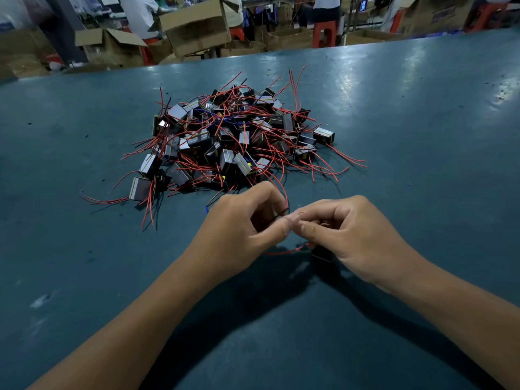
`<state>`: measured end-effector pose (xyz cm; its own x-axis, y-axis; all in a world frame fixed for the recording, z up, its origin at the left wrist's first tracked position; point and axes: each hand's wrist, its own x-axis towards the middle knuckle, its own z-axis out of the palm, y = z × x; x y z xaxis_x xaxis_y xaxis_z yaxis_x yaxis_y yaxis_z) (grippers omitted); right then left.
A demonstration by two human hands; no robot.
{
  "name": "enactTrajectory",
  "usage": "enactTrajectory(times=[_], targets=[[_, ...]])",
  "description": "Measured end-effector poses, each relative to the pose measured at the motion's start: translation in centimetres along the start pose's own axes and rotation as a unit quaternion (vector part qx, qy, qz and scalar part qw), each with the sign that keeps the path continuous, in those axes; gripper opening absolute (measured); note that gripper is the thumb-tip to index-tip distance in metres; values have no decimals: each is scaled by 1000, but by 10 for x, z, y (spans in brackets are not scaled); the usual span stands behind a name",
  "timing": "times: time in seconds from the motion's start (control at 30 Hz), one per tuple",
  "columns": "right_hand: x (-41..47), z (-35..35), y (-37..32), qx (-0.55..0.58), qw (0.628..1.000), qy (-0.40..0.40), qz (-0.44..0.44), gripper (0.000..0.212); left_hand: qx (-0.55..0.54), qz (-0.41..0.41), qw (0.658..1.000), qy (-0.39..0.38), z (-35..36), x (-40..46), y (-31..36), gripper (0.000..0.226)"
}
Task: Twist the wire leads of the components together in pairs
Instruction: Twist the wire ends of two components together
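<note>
A heap of small black box-shaped components [225, 136] with red wire leads lies on the teal table [408, 136]. Just in front of it my left hand [242, 220] and my right hand [346, 229] meet thumb to thumb. Both pinch the ends of thin red leads [286, 199] between thumb and forefinger. One red lead arcs up from my left fingers toward the heap; another red lead [284, 251] loops below the hands. A dark component [323, 253] peeks out under my right palm, mostly hidden.
Loose leads stick out from the heap on all sides. Beyond the table's far edge stand cardboard boxes [197, 26], red stools [325, 33] and several seated people. Bare tabletop stretches left and right of my arms.
</note>
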<state>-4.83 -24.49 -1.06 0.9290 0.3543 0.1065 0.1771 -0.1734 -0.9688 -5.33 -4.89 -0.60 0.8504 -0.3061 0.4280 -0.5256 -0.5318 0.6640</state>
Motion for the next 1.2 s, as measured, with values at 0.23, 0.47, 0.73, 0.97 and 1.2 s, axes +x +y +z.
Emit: enactTrajectory(times=[0.23,0.47,0.73,0.97,1.2], targets=[[-1,-1,1,-142,989,12,-46,23,76,47,996,3,6,0,1,8],[-1,-3,2,-86,996,4,-29,5,82,-4,996,18,2,-1,4,14],[-1,-1,0,-34,999,35,-15,12,-41,-8,999,-23,2,0,-1,13],[1,-2,1,97,994,49,28,19,-10,17,1000,5,2,0,-5,13],[-1,-1,0,109,993,37,8,4,30,35,999,-8,2,0,-8,15]])
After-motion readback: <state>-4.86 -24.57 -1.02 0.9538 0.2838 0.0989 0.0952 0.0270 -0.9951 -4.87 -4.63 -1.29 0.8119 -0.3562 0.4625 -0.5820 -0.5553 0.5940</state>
